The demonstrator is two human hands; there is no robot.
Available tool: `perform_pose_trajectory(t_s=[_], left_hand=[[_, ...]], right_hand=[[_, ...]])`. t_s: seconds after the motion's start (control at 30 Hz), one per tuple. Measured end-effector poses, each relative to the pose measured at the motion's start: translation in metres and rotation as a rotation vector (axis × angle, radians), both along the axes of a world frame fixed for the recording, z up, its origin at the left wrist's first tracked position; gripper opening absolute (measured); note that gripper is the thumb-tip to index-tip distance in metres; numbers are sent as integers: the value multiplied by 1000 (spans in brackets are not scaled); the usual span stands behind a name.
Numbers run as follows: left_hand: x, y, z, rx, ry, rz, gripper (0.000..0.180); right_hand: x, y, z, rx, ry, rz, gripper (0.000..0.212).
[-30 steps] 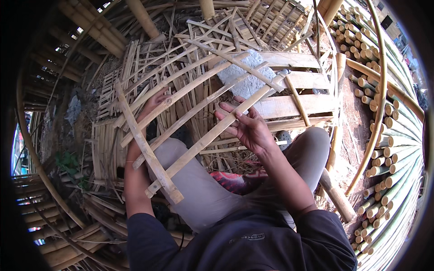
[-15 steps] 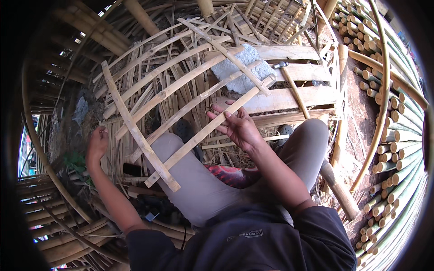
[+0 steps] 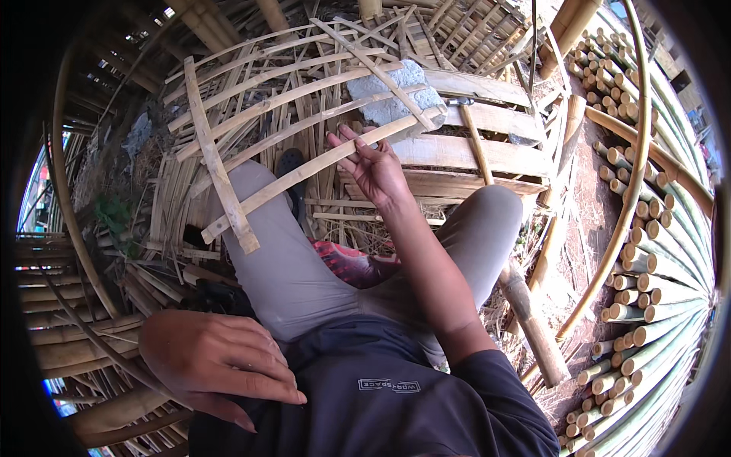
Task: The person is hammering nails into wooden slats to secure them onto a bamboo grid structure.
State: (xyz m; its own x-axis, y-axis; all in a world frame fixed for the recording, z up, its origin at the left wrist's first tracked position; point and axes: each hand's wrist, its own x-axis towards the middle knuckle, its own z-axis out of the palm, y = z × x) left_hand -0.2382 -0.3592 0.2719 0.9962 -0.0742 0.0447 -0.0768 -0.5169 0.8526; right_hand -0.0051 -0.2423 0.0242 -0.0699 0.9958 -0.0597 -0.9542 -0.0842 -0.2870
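A lattice frame of thin bamboo slats (image 3: pixel 304 168) spreads in front of me: several long slats joined by a crosspiece at either end. My right hand (image 3: pixel 379 177) grips its nearest slat toward the right end, thumb on top and fingers beneath. The frame's right corner lies over a rough grey stone block (image 3: pixel 388 91), while its left end is above my left knee. Close to my chest, at the lower left, is my left hand (image 3: pixel 221 358); it is open, with fingers stretched out and nothing in it.
Right of the stone, a hammer (image 3: pixel 477 141) lies across a low platform of wooden boards (image 3: pixel 464 154). Cut bamboo strips (image 3: pixel 171 206) litter the ground at left. Stacked bamboo poles (image 3: pixel 655 289) fill the right side. A thick bamboo piece (image 3: pixel 533 324) lies beside my right knee.
My left hand has come back from beyond the frame's left end to near my chest, its fingers now stretched out. My right hand still grips the slat, and the view has shifted.
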Motion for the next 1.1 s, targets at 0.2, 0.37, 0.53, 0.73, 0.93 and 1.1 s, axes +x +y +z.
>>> perform_pose_trajectory(t_s=[0.2,0.37,0.53,0.73,0.93,1.1], left_hand=[[33,-31,-76,-231,1,314,39],[98,55,-109,395,-142,1061,19],[139,199,-129,688,60,1490,28],[133,278,-181,985,377,1463,28],[106,293,-192,725,529,1472,47],[96,299,-189,758,525,1409,50]], right_hand=[[-18,-1,1,20,10,22,31],[-2,11,-25,22,-50,-8,29],[-15,11,-26,53,-120,-4,23],[-18,4,-18,-31,-144,-19,24],[-14,6,-17,17,-103,3,32],[-18,2,-8,-52,-98,-11,28]])
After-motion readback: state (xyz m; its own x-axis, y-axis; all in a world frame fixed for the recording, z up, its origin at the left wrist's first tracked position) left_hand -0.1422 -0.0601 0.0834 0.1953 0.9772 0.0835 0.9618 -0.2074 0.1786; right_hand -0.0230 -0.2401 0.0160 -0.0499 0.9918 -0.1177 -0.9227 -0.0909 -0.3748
